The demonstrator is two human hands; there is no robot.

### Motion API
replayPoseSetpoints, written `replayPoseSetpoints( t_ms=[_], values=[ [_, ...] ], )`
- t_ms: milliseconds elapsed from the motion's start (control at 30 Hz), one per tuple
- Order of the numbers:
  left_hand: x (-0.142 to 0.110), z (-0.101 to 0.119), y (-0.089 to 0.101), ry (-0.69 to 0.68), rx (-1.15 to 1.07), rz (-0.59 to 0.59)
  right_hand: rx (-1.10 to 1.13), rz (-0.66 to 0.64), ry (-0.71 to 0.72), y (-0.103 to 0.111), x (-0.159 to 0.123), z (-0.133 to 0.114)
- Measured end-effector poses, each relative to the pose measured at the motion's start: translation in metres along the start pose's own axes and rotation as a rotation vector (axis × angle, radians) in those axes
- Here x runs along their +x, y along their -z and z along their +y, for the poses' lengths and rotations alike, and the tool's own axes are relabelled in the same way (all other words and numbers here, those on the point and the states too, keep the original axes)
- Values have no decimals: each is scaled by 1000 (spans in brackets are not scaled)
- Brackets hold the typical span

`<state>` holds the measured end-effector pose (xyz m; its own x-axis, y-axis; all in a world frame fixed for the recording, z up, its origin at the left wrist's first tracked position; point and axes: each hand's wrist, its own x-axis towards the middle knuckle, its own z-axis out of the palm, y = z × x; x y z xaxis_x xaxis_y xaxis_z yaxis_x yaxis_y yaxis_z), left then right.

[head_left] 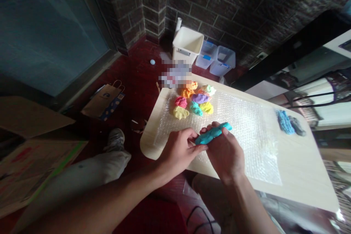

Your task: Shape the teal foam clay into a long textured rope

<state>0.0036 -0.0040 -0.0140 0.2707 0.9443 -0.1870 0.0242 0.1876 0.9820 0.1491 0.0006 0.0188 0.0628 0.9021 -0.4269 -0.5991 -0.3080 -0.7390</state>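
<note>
A long, twisted teal lump of modelling clay (pixel 212 134) is held between both hands just above the near part of the table. My left hand (pixel 183 146) pinches its left end between thumb and fingers. Around the right part my right hand (pixel 226 150) is closed, thumb on top and fingers behind. Beyond the hands several clay lumps lie grouped on bubble wrap (pixel 244 128), among them a purple lump (pixel 200 98), a yellow lump (pixel 207 108), a turquoise lump (pixel 195 108), a pink-red lump (pixel 180 101), a pale yellow lump (pixel 181 113) and an orange lump (pixel 188 92).
On the table's (pixel 309 168) right side lie a blue lump (pixel 285 121) and a grey lump (pixel 297 125). Behind it stand a white bin (pixel 185 55) and two clear plastic boxes (pixel 222 60). A paper bag (pixel 102 100) and cardboard box (pixel 33 168) are at left.
</note>
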Motion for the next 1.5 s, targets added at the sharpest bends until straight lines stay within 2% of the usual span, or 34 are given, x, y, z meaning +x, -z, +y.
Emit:
replayPoseSetpoints(
  t_ms=[167,333,467,633,767,867,1033,1133,1267,1367,1500],
  values=[
    [-2,0,-1,-46,231,11,-20,-52,17,-4,-4,9],
    [-8,0,-7,-126,359,-108,-106,20,59,1,-1,13],
    [-12,2,-8,-81,212,-174,-101,47,62,5,1,7],
    [-7,-2,-6,-16,-10,-130,-87,-70,57,3,0,2],
    [-3,-2,-5,-41,12,-127,-106,-2,53,0,0,7],
    [-5,1,-5,-93,70,-104,-125,3,29,-1,0,12],
    [-10,2,-8,-142,92,-145,-241,51,55,3,-1,14],
    [-11,0,-11,-145,24,-161,-220,35,67,3,-2,12],
    [-8,-4,-13,-104,-81,-90,-124,-32,99,0,-3,12],
    [-6,-5,-12,-87,-84,-49,-130,-16,71,0,-3,18],
    [-7,-2,-12,-114,-32,-67,-161,23,65,3,-1,25]
  ],
)
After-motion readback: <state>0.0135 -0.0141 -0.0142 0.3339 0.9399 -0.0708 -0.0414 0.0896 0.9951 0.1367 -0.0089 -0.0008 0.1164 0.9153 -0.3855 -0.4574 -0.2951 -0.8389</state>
